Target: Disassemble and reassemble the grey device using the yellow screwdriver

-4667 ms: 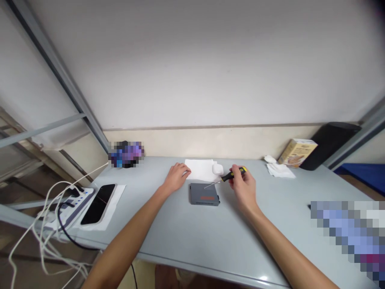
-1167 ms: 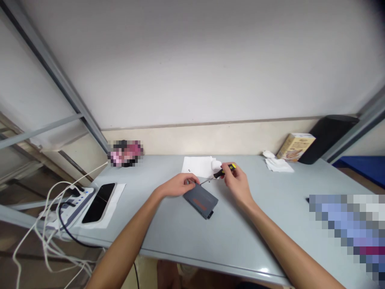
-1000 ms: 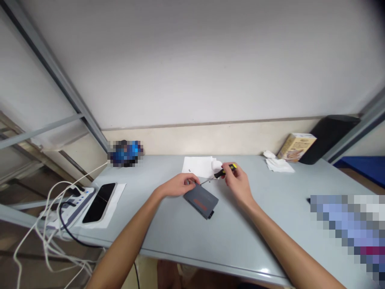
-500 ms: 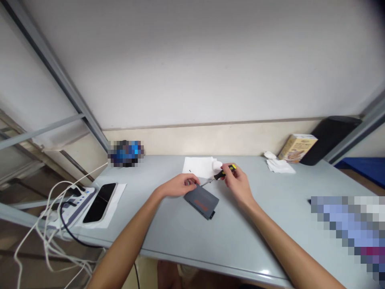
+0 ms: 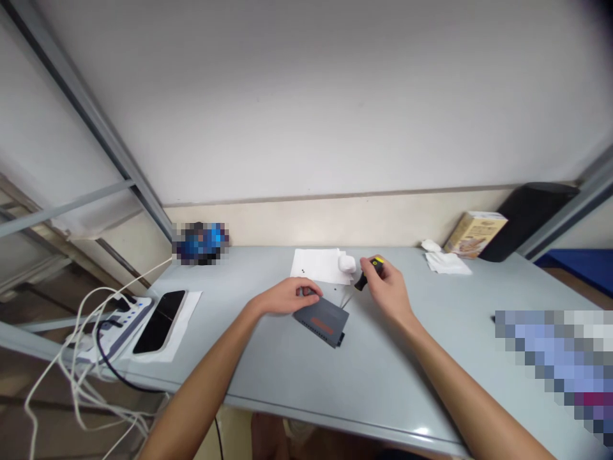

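A flat dark grey electronics box [image 5: 325,322] with reddish print and a row of small holes along its near side lies tilted on the desk. My left hand [image 5: 293,296] is closed on the box's far left corner, with fingers curled over the edge. In my right hand [image 5: 389,291] is a screwdriver [image 5: 368,276] with a black and yellow handle. Its shaft points down and left to the box's far right edge; whether the tip touches cannot be made out. A tiny dark piece [image 5: 335,289] sits on the desk just behind the box.
Behind the box lies white paper [image 5: 316,260] with small dark specks and a white rounded case [image 5: 347,263]. Left are a phone [image 5: 160,321], a power strip [image 5: 115,332] and loose cables. Tissues [image 5: 447,263], a carton [image 5: 476,234] and a black cylinder [image 5: 529,220] stand back right.
My right hand and the screwdriver have moved right, and its shaft has gone from the box's far left corner to its far right edge. My left hand has shifted slightly right along the box.
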`<state>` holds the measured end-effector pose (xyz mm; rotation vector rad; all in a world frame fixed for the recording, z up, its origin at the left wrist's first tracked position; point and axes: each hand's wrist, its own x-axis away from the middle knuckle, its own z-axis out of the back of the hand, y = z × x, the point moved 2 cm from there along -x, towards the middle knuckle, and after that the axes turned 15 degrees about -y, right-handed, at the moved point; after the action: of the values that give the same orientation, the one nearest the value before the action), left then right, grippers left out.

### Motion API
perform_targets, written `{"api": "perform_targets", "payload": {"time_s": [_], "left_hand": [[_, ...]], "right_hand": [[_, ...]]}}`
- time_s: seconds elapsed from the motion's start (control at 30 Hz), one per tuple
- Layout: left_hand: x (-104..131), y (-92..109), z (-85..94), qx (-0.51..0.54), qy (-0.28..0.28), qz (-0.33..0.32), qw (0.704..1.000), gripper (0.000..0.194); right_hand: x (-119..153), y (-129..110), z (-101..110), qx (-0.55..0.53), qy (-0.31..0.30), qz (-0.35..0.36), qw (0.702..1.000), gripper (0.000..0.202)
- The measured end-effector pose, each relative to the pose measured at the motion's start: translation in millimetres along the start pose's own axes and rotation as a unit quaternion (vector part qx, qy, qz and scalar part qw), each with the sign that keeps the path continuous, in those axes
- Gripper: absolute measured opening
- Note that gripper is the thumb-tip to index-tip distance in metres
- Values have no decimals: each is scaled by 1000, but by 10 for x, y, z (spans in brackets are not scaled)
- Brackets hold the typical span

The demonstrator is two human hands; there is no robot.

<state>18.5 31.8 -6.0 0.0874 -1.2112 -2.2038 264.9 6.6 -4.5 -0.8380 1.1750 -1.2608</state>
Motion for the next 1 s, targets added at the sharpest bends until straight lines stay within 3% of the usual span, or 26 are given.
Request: {"api": "perform_targets", "payload": {"time_s": [0.4, 0.6, 1.0], "left_hand": [[32, 42, 19, -10, -26, -6, 1000, 27], [44, 141, -73, -49, -4, -27, 998, 35], [-10, 106, -114, -74, -38, -46, 995, 32]], "right_hand": [[-7, 3, 46, -5, 16, 13, 1000, 38], [-32, -9, 60, -30, 38, -4, 999, 39], [-22, 55, 32, 4, -5, -1, 1000, 37]]}}
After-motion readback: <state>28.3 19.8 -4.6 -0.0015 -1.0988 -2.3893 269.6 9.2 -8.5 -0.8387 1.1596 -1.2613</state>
